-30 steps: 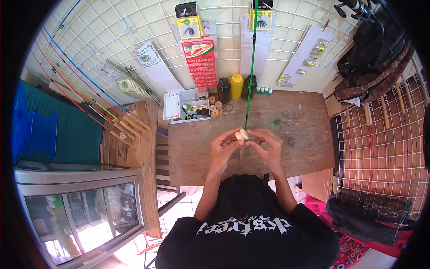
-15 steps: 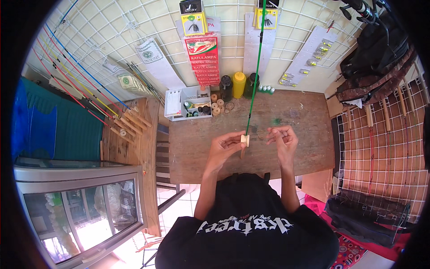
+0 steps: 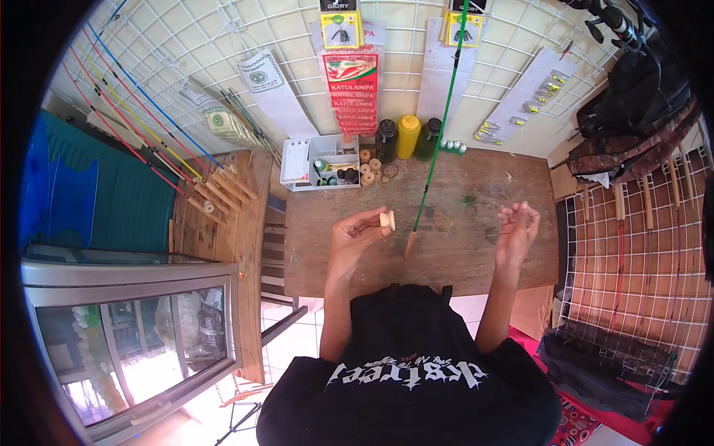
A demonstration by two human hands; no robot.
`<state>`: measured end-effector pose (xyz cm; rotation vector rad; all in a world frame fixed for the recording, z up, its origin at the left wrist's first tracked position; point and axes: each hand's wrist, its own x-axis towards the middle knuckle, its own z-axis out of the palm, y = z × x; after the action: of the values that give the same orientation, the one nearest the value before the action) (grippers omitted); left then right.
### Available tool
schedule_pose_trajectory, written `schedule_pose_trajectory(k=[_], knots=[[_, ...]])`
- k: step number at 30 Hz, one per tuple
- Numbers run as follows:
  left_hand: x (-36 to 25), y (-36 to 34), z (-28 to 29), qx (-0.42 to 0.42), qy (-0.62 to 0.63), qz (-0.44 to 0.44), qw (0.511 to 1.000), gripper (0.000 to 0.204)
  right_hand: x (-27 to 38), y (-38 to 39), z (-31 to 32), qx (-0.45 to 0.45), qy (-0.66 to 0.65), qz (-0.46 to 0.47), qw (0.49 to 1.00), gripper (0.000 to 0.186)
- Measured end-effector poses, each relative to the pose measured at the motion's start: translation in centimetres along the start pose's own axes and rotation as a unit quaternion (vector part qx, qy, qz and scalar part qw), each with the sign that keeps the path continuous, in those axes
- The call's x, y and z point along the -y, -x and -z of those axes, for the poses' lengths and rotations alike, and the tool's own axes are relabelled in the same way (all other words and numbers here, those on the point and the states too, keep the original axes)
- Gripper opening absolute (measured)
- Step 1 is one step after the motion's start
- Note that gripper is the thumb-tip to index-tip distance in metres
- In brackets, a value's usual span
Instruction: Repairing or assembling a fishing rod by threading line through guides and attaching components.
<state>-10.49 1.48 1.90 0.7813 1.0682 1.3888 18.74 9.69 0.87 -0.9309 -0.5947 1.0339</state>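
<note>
A small pale wooden spool (image 3: 387,221) is pinched between the thumb and fingers of my left hand (image 3: 355,239), above the worktable. Just right of it, a thin green fishing rod (image 3: 436,160) runs up and away from me, its brown handle (image 3: 410,245) at the table's middle. My right hand (image 3: 518,232) is raised over the table's right side, well apart from the spool. Its fingers are curled together, and whatever they may hold is too fine to see. A thin tan ring (image 3: 442,221) lies on the tabletop beside the rod.
At the back stand a white divided box (image 3: 297,184), several cork rings (image 3: 367,167), a yellow bottle (image 3: 407,137) and two dark bottles. Rods with wooden handles (image 3: 230,182) lean at left. A window frame (image 3: 126,286) fills the lower left; a bag (image 3: 632,104) hangs at right.
My left hand has carried the spool left, away from the rod. My right hand has moved right, widening the gap between the hands. The view has shifted slightly.
</note>
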Motion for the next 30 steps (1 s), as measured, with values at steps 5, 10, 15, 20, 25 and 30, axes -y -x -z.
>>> schedule_pose_trajectory(k=[5, 10, 15, 20, 25, 30], knots=[[-0.1, 0.0, 0.8, -0.02, -0.005, -0.018, 1.0, 0.041, 0.6, -2.2, 2.1, -0.138, 0.128, 0.04, 0.981, 0.014], [-0.2, 0.1, -0.3, 0.012, 0.004, -0.022, 1.0, 0.041, 0.2, -0.5, 0.1, -0.162, 0.29, 0.11, 0.937, 0.024], [-1.1, 0.1, -2.6, 0.059, -0.016, -0.024, 0.998, 0.042, -0.7, 5.1, -3.9, 0.132, 0.192, 0.142, 0.962, 0.038], [-1.0, 0.2, -2.5, 0.077, -0.044, -0.01, 0.996, 0.043, -0.5, 7.8, -7.6, 0.415, 0.186, -0.033, 0.89, 0.044], [-1.5, 0.5, -2.1, 0.063, -0.037, -0.022, 0.997, 0.044, -0.4, 6.6, -6.4, 0.505, 0.217, -0.209, 0.809, 0.049], [-1.9, 0.3, -2.1, 0.103, -0.031, -0.025, 0.994, 0.044, -0.3, 7.2, -7.1, 0.425, 0.165, -0.183, 0.871, 0.039]])
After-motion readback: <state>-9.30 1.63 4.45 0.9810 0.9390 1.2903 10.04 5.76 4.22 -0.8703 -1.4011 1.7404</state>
